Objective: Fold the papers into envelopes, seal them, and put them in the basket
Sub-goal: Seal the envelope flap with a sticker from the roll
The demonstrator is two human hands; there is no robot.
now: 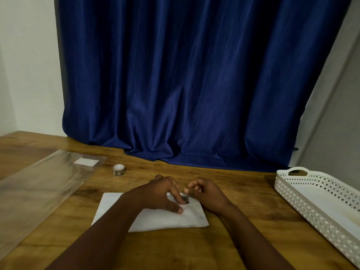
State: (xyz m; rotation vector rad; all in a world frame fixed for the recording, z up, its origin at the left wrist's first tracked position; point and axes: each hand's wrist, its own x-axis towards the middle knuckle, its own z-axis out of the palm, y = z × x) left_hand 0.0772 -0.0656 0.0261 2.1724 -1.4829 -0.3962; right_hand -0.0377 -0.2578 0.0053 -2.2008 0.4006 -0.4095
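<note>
Sealing: folded white paper envelope (155, 215) lies on wooden surface (233, 191); left hand (161, 193) pins it, fingers holding small sticker (184, 197); right hand (206, 191) curled, grip unclear. Light, floppy paper; take by an edge. White perforated basket (311, 201) at right.

Dim, warm indoor light here. The blue curtain (181, 80) swallows most of it, its folds sinking into deep shadow. Soft glare streaks the clear plastic sleeve (41, 190). Straight lines bow at the edges, and the hands (183, 193) look slightly blurred.
</note>
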